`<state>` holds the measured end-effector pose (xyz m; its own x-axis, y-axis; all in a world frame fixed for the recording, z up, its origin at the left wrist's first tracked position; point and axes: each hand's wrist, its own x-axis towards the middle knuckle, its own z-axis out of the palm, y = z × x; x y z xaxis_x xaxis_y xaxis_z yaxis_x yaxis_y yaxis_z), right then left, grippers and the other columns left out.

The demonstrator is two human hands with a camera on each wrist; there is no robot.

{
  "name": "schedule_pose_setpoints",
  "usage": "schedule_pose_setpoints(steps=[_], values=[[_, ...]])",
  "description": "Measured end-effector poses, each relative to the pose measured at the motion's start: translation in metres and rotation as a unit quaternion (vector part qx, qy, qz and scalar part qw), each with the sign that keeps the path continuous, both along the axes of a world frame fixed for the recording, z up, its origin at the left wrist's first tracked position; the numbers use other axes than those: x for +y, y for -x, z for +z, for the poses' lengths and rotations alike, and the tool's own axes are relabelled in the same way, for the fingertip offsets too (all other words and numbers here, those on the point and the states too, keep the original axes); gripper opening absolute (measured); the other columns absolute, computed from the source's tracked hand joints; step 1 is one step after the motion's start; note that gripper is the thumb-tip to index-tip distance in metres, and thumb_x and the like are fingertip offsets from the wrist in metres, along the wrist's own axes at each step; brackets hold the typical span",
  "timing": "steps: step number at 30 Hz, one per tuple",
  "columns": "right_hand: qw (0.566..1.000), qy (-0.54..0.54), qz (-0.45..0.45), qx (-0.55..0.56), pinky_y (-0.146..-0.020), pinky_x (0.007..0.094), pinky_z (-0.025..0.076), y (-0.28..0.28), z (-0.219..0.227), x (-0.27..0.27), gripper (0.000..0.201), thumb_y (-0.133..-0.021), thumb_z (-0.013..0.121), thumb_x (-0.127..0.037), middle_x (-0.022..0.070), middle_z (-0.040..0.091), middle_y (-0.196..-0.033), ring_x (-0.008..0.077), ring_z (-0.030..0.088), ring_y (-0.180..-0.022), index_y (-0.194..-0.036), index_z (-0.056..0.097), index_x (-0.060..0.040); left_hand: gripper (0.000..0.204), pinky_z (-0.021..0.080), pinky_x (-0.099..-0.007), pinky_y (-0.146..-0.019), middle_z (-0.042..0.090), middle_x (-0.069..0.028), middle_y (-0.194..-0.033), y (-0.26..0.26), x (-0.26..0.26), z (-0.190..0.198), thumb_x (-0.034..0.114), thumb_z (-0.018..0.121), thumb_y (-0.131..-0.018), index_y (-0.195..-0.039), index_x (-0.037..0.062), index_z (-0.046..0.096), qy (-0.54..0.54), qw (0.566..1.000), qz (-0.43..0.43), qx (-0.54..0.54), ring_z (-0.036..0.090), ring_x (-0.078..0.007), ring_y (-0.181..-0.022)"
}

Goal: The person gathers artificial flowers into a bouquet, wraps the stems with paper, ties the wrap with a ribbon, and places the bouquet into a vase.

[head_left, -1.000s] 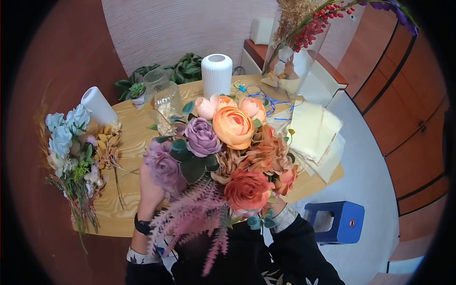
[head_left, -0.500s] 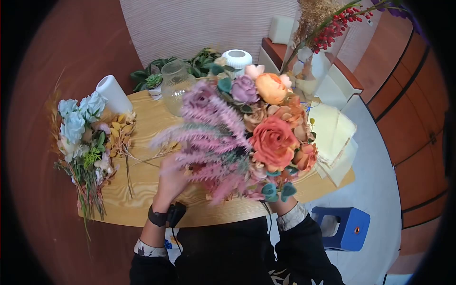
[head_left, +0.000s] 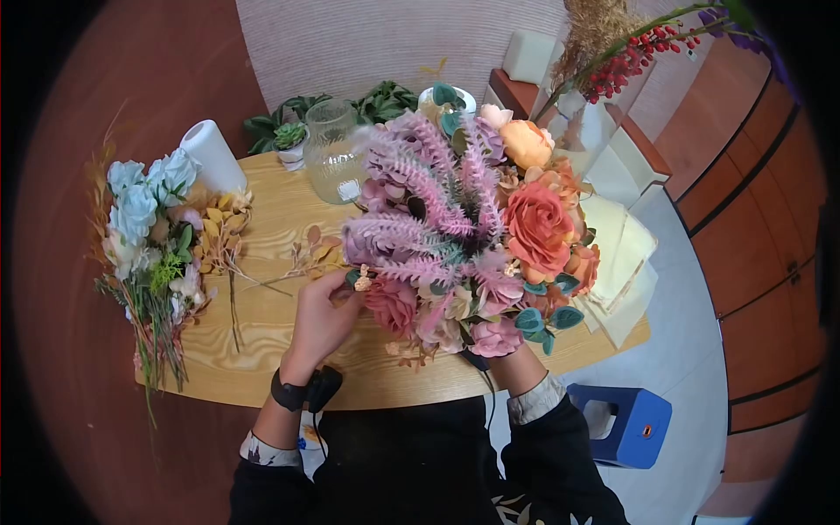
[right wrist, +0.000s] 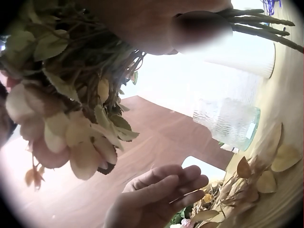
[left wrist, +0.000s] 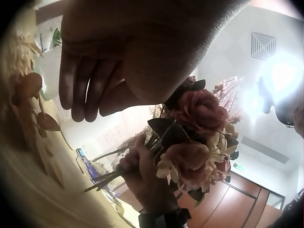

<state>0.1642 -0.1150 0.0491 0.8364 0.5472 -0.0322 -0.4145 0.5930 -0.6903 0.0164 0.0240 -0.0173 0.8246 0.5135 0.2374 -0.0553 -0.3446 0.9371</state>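
A large mixed bouquet [head_left: 455, 236] of pink, purple, orange and coral flowers is held above the table. My right hand [left wrist: 142, 175] grips its stems below the blooms, as the left wrist view shows; in the head view the flowers hide those fingers. The stem ends [right wrist: 266, 28] stick out past the fist in the right wrist view. My left hand [head_left: 324, 319] is at the bouquet's left side, fingers relaxed and extended; in the right wrist view that hand [right wrist: 156, 194] holds nothing, apart from the stems.
Blue and white flowers [head_left: 136, 210] and dried yellow sprigs [head_left: 226, 229] lie on the table's left. Behind stand a tilted white vase [head_left: 213, 156], a glass vase [head_left: 332, 157] and another white vase [head_left: 468, 98]. Cream sheets [head_left: 617, 254] lie right; a blue stool [head_left: 643, 424] stands beside the table.
The bouquet has turned and tilted, bringing the pink sprays from its lower left up to its middle. It has shifted right, and my left hand has come away from the blooms.
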Motion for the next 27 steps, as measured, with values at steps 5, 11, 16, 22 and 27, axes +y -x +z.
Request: schedule_pose_setpoints(steps=[5, 11, 16, 22, 27], values=[[1.000, 0.019, 0.012, 0.002, -0.061, 0.0267, 0.035, 0.001, -0.001, 0.001, 0.031, -0.091, 0.049, -0.034, -0.0051, 0.026, -0.053, 0.0092, 0.028, -0.049, -0.068, 0.040, -0.0151, 0.025, 0.047, -0.0258, -0.075, 0.063, -0.0110, -0.088, -0.002, -0.004, 0.005, 0.003, 0.061, -0.078, -0.102, -0.0042, 0.058, -0.058, 0.997, -0.022, 0.043, 0.060, -0.0149, -0.084], [0.983, 0.065, 0.149, -0.080, -0.060, 0.0276, 0.035, 0.005, -0.016, 0.005, 0.039, -0.092, 0.046, -0.037, -0.0046, 0.024, -0.053, 0.0093, 0.027, -0.049, -0.063, 0.034, -0.0151, 0.046, 0.044, -0.0349, -0.084, 0.058, -0.0177, -0.104, -0.009, -0.052, 0.011, 0.019, 0.062, -0.081, -0.117, -0.0045, 0.045, -0.180, 0.981, -0.044, -0.059, 0.057, -0.0277, -0.097], [0.977, 0.058, 0.202, -0.039, -0.055, 0.0273, 0.034, 0.023, -0.006, -0.003, 0.046, -0.095, 0.036, -0.042, -0.0040, 0.024, -0.052, 0.0104, 0.027, -0.047, -0.058, 0.030, -0.0144, 0.037, 0.044, -0.0384, -0.074, 0.056, -0.0189, -0.096, -0.009, -0.066, 0.017, 0.022, 0.057, -0.085, -0.107, -0.0043, 0.045, -0.176, 0.982, -0.056, -0.028, 0.055, -0.0337, -0.088], [0.959, -0.008, 0.270, -0.089, -0.040, 0.0286, 0.032, 0.032, -0.004, -0.015, 0.046, -0.096, 0.030, -0.041, -0.0031, 0.029, -0.050, 0.0111, 0.027, -0.040, -0.061, 0.032, -0.0123, 0.027, 0.042, -0.0365, -0.058, 0.052, -0.0104, -0.066, 0.004, -0.069, 0.015, 0.027, 0.052, -0.089, -0.094, 0.0008, 0.049, -0.084, 0.987, -0.136, -0.019, 0.054, -0.0277, -0.062], [0.834, -0.242, 0.490, -0.070, -0.036, 0.0226, 0.023, 0.021, -0.021, -0.007, 0.050, -0.094, 0.030, -0.047, -0.0069, 0.025, -0.043, 0.0075, 0.022, -0.034, -0.056, 0.030, -0.0130, 0.031, 0.027, -0.0228, -0.040, 0.034, 0.0054, -0.054, 0.008, -0.062, 0.005, 0.033, 0.045, -0.094, -0.079, 0.0062, 0.047, 0.460, 0.769, -0.440, 0.056, 0.032, -0.0049, -0.045]])
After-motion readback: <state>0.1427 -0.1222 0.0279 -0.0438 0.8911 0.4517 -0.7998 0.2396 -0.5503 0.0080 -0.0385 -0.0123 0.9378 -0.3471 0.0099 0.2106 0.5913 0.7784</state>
